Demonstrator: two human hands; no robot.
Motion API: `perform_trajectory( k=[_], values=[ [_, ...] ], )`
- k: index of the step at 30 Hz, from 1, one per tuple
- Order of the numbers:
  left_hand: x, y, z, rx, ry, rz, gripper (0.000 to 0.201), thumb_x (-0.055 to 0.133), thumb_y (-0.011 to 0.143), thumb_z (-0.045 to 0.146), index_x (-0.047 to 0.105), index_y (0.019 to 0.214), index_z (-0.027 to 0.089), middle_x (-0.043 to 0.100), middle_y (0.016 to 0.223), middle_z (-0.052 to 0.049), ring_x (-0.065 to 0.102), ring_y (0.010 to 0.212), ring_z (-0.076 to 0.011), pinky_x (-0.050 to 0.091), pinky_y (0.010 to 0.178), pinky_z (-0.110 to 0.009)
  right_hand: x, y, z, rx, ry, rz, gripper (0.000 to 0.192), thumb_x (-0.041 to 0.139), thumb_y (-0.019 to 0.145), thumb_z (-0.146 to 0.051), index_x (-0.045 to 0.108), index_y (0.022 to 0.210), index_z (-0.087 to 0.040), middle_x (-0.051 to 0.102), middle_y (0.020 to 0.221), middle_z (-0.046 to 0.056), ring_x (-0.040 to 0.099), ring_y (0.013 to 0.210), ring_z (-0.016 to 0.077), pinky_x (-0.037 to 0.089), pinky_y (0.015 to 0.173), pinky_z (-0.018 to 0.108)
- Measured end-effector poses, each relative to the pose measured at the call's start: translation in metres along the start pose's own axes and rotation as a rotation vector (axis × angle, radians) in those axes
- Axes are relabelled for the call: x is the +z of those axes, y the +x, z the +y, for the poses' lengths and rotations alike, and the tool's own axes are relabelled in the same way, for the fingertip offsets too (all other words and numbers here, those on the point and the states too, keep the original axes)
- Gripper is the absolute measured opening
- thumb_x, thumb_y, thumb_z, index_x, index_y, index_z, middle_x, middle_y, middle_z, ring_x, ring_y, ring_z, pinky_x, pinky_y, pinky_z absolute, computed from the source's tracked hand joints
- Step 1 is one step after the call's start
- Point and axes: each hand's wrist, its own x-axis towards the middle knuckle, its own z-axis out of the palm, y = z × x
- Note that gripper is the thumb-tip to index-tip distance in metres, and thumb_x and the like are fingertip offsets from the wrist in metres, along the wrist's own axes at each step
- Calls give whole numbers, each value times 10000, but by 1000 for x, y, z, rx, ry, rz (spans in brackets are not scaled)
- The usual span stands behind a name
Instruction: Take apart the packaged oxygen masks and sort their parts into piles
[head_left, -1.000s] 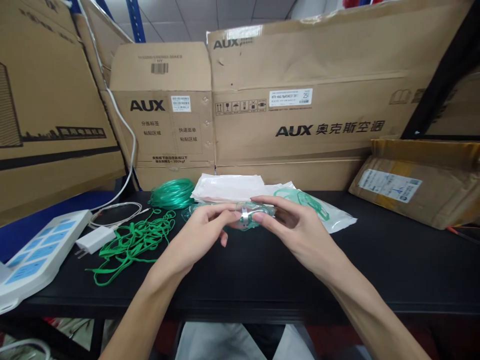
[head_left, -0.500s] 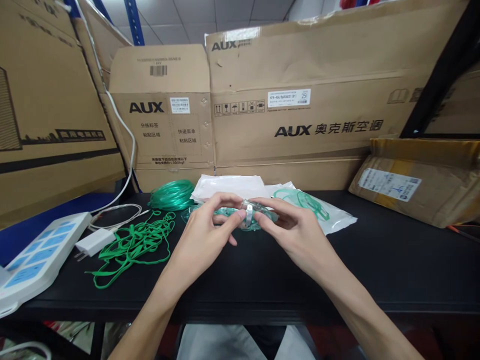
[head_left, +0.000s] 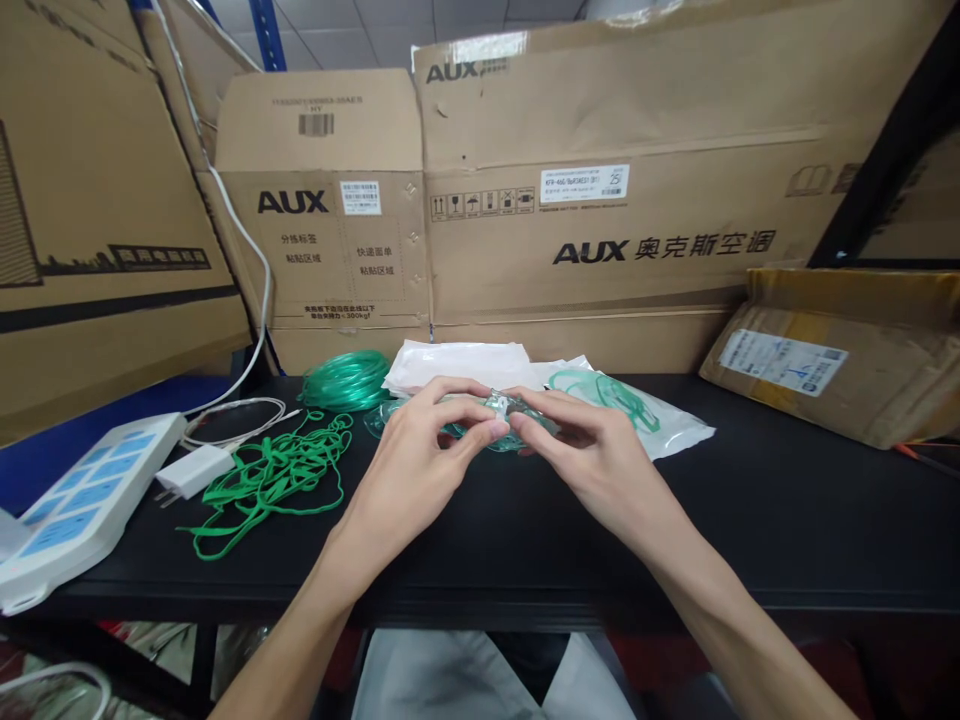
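where fingertips meet, both hands pinch green mask (head_left: 501, 432), seemingly, above table (head_left: 787, 520).

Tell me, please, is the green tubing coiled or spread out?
Coiled: the green tubing lies in a neat round bundle behind the loose green straps.

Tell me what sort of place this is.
Probably a stockroom or small packing workshop. Big AUX cartons lean behind a black bench, blue racking rises at the back, and the bench holds green tubing, green straps and bagged parts.
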Motion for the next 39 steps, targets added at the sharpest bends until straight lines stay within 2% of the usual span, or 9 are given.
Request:
perform_trajectory(
  k=[4, 9, 18, 20, 22, 26, 33, 36, 39],
  values=[
    [-2, 0, 2, 24, 26, 17, 113, 702, 960, 266, 796, 900, 281, 673, 1233, 16, 637, 1158, -160, 527, 790, -219, -2, 0, 0, 7, 15, -65, 302, 681, 941, -336, 776, 1220, -268, 757, 1196, 56, 705, 991, 230, 586, 810, 347],
    [-3, 0, 1, 33, 27, 3, 131, 688, 969, 297, 796, 898, 277, 662, 1262, -6, 626, 1189, -197, 542, 795, -253, -1, -1, -5, 17, -3, -50, 299, 678, 938, -322, 784, 1205, -239, 752, 1217, 71, 705, 1021, 243, 590, 862, 363],
    [-2, 0, -5, 112, 46, -32, 89, 695, 968, 290, 764, 917, 265, 634, 1273, -17, 610, 1218, -209, 531, 915, -297, -1, -2, -9, 52, -83, -35, 316, 644, 939, -309, 784, 1216, -247, 761, 1215, 61, 730, 941, 248, 602, 798, 359],
    [-2, 0, -5, 98, 13, -6, 45, 724, 946, 287, 723, 977, 254, 632, 1267, -14, 651, 1133, -190, 548, 852, -275, -2, -1, -11, 56, -116, -36, 311, 648, 932, -311, 794, 1199, -247, 787, 1116, 61, 735, 912, 251, 598, 804, 366],
    [-2, 1, -4, 110, -17, 20, 156, 743, 932, 267, 670, 1067, 246, 633, 1281, -18, 669, 1085, -178, 556, 818, -263, -4, -1, -14, 65, -158, -55, 308, 648, 932, -319, 797, 1193, -248, 797, 911, 49, 737, 868, 253, 592, 801, 370],
    [-6, 2, -3, 252, 66, -32, 182, 668, 988, 216, 669, 1168, 243, 689, 1274, -16, 628, 1208, -180, 486, 1030, -294, -10, 0, -18, 80, -201, -135, 315, 627, 959, -367, 796, 1194, -245, 680, 589, -1, 705, 703, 220, 584, 718, 343],
    [-17, 2, -7, 296, 146, -155, 284, 725, 948, 325, 707, 1226, 273, 720, 1302, -10, 645, 1233, -215, 463, 1086, -325, -18, 1, -18, 183, -62, -170, 369, 712, 903, -485, 778, 1183, -252, 772, 889, 23, 668, 613, 151, 516, 497, 247],
    [-20, 2, -9, 299, 165, -154, 327, 732, 942, 341, 703, 1261, 278, 722, 1313, -9, 648, 1241, -219, 469, 1088, -328, -19, 0, -16, 186, -63, -188, 364, 696, 918, -506, 757, 1181, -261, 765, 896, 15, 670, 615, 149, 515, 521, 254],
    [-21, 2, -10, 266, 179, -121, 321, 720, 947, 376, 718, 1257, 290, 739, 1286, -12, 666, 1221, -236, 485, 1077, -356, -20, -1, -16, 119, -116, -246, 348, 698, 923, -499, 726, 1205, -297, 757, 1045, 12, 701, 755, 177, 545, 624, 282]
  ],
)
